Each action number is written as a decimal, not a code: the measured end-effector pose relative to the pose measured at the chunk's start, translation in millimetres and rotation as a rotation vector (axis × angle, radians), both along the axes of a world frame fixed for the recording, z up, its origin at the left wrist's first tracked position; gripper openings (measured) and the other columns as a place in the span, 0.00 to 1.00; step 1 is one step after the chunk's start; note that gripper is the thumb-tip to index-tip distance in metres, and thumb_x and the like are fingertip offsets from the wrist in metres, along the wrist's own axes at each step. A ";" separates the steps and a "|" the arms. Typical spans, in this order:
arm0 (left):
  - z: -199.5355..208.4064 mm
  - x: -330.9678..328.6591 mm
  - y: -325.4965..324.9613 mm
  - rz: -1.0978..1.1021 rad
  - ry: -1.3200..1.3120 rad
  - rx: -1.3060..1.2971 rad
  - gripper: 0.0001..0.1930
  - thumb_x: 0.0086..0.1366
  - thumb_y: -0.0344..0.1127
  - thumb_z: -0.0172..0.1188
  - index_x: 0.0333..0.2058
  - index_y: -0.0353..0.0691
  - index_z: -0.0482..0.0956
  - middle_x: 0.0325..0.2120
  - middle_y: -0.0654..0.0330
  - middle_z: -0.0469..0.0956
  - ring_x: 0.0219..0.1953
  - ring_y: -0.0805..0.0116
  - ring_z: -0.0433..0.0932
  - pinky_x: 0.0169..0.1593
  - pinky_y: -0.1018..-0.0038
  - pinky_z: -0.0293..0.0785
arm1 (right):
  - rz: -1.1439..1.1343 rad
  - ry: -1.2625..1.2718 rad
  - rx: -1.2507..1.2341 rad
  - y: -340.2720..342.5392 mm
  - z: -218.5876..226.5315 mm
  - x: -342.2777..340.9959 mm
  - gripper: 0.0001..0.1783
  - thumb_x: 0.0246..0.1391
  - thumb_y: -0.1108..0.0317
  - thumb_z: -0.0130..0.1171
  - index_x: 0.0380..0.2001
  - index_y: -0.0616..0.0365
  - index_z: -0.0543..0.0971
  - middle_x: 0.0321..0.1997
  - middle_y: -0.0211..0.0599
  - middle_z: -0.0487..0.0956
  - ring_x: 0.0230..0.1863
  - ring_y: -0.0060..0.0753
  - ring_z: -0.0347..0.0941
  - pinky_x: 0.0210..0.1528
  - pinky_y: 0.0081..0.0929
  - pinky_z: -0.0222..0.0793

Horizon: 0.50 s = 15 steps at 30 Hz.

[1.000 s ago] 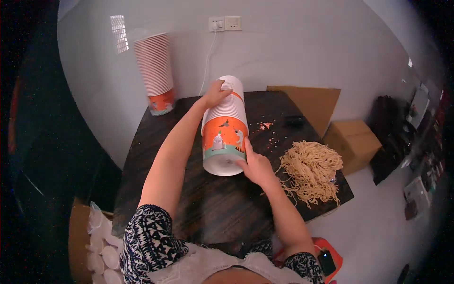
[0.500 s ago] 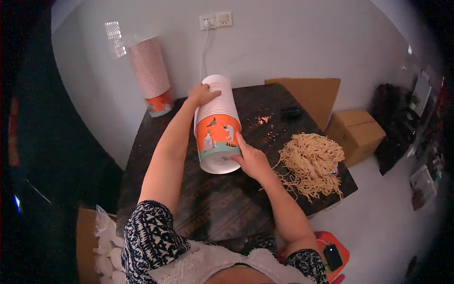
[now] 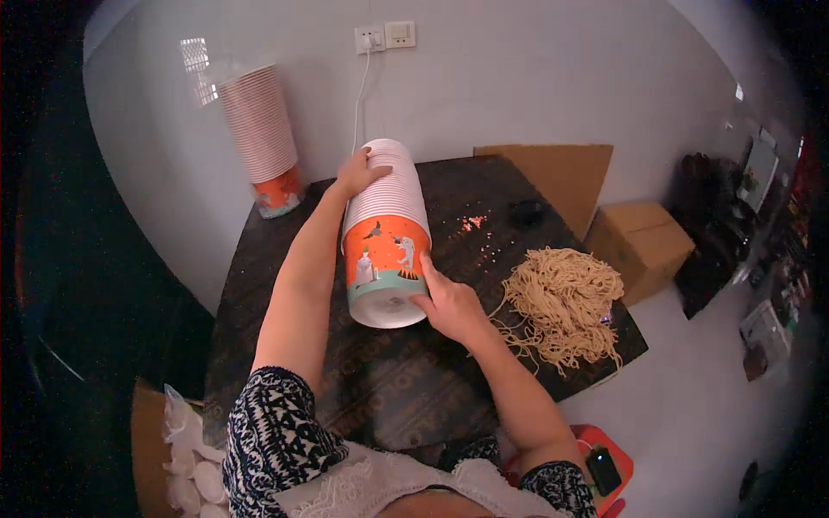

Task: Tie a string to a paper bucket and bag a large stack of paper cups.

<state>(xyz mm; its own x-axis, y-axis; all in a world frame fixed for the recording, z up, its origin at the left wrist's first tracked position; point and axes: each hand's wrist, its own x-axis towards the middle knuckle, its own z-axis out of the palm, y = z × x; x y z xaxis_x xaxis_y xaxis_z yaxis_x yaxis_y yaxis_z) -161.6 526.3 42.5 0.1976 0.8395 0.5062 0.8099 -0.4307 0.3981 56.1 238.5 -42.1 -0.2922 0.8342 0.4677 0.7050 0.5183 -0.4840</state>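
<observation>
A long stack of nested paper tubs (image 3: 388, 242) lies tilted between my hands, its white base toward me and its rims leading away. The tub nearest me is orange with printed figures and a green band; of the others mostly white rims show. My left hand (image 3: 363, 173) is wrapped over the far end of the stack, on the rims. Near the base, my right hand (image 3: 450, 304) grips the orange tub from the right side, thumb near the bottom edge. The undersides of both hands' grips are hidden by the stack.
A second tub stack (image 3: 262, 129) leans by the wall at the far left. On the dark table (image 3: 389, 388) lie a heap of tan strings (image 3: 566, 302), small pinkish bits (image 3: 472, 224) and a black object (image 3: 527, 212). Cardboard boxes (image 3: 643, 246) stand at right; a bag of white items (image 3: 194, 466) is lower left.
The stack's base has come slightly down and toward me, with both hands still on it. The whole view has shifted a little.
</observation>
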 end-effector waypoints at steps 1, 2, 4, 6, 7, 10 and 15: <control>0.7 1.9 1.7 -0.006 0.000 -0.005 0.48 0.46 0.67 0.59 0.56 0.32 0.66 0.52 0.45 0.70 0.56 0.50 0.68 0.58 0.64 0.64 | -0.004 0.014 0.007 0.1 0.1 1.1 0.41 0.52 0.61 0.60 0.64 0.61 0.53 0.51 0.56 0.73 0.45 0.55 0.74 0.43 0.43 0.72; 1.4 3.0 2.8 0.045 0.084 -0.025 0.45 0.48 0.66 0.59 0.54 0.33 0.69 0.51 0.45 0.70 0.55 0.49 0.68 0.58 0.63 0.64 | -0.010 0.014 0.002 -0.5 0.1 1.7 0.41 0.52 0.61 0.60 0.64 0.61 0.53 0.51 0.56 0.73 0.45 0.55 0.74 0.43 0.43 0.72; 5.0 1.4 6.8 0.094 0.170 -0.040 0.42 0.49 0.66 0.58 0.52 0.34 0.72 0.51 0.45 0.70 0.54 0.49 0.68 0.59 0.62 0.63 | 0.009 0.015 0.050 -0.9 2.2 2.5 0.41 0.52 0.61 0.60 0.64 0.61 0.52 0.49 0.55 0.74 0.43 0.55 0.75 0.42 0.43 0.73; 4.3 -4.5 9.5 0.126 0.149 -0.063 0.36 0.51 0.64 0.57 0.46 0.34 0.76 0.50 0.45 0.70 0.53 0.48 0.69 0.57 0.60 0.64 | 0.025 0.012 0.081 -0.6 1.4 2.8 0.42 0.52 0.59 0.58 0.64 0.61 0.51 0.47 0.56 0.75 0.39 0.57 0.76 0.38 0.45 0.73; 2.5 -6.7 11.8 0.126 0.150 -0.064 0.36 0.51 0.64 0.57 0.46 0.34 0.76 0.50 0.45 0.70 0.53 0.48 0.69 0.57 0.60 0.64 | 0.044 0.008 0.112 -0.7 2.0 2.2 0.42 0.53 0.57 0.57 0.65 0.62 0.50 0.44 0.57 0.75 0.35 0.60 0.76 0.34 0.47 0.74; -3.4 -6.6 19.0 0.076 0.120 0.144 0.34 0.51 0.63 0.57 0.41 0.34 0.76 0.46 0.45 0.72 0.50 0.49 0.70 0.55 0.60 0.64 | 0.015 0.009 0.045 -5.3 8.4 3.4 0.42 0.51 0.61 0.60 0.64 0.60 0.53 0.47 0.53 0.75 0.42 0.55 0.75 0.40 0.43 0.73; 2.0 -31.5 35.8 0.002 -0.088 -0.113 0.30 0.50 0.60 0.59 0.37 0.36 0.74 0.38 0.47 0.75 0.44 0.51 0.73 0.49 0.63 0.67 | 0.052 -0.012 0.079 -7.0 11.4 -3.3 0.40 0.50 0.61 0.61 0.63 0.61 0.56 0.46 0.53 0.75 0.41 0.54 0.75 0.38 0.42 0.73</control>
<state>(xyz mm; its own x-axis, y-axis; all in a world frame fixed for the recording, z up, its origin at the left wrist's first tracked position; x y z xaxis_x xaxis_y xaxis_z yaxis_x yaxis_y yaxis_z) -193.1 562.1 44.5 0.1548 0.8926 0.4235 0.7707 -0.3772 0.5135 52.8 231.5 -30.7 -0.3404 0.7782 0.5278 0.6815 0.5909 -0.4317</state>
